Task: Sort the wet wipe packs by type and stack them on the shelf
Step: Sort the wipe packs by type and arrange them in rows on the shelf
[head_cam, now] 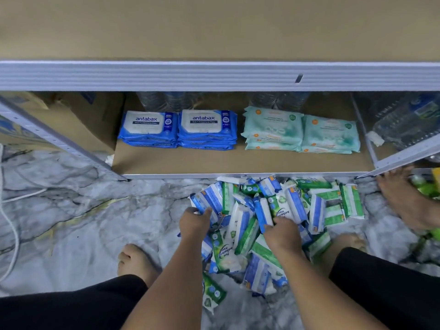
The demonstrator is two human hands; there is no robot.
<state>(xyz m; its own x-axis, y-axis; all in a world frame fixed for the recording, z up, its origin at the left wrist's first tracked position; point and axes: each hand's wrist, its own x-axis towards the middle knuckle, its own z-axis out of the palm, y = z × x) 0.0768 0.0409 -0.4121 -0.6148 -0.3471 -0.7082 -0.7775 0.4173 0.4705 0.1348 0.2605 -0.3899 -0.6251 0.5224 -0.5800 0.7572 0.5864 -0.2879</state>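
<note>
Nearest you, at the bottom of the frame, are your knees in black shorts (71, 306), with both bare forearms reaching forward between them. Your left hand (194, 222), just left of centre, has its fingers curled over a blue-striped pack (205, 203) at the left edge of the heap. Your right hand (282, 234), just right of centre, digs into the middle, fingers bent round a blue-edged pack (263, 214). The heap of small wipe packs (333, 206), blue-and-white mixed with green-and-white, lies on the marble-patterned floor (95, 222) in the lower centre, touching the front lip of the shelf. Your bare feet flank it, one at lower left (133, 260) and one at lower right (350, 241). Above it, in the middle of the frame, the brown shelf board (214, 163) carries two stacks of blue Antabax packs (207, 129) side by side on the left. Two stacks of teal packs (271, 129) stand side by side on the right, with a gap between the two kinds. Clear water bottles (166, 101) stand behind them. A cardboard box (71, 115) sits at mid left, and a wrapped bundle of bottles (404, 122) at mid right. Another bare foot (409, 203) rests at the right edge, and a white cable (9, 210) runs down the left edge.
</note>
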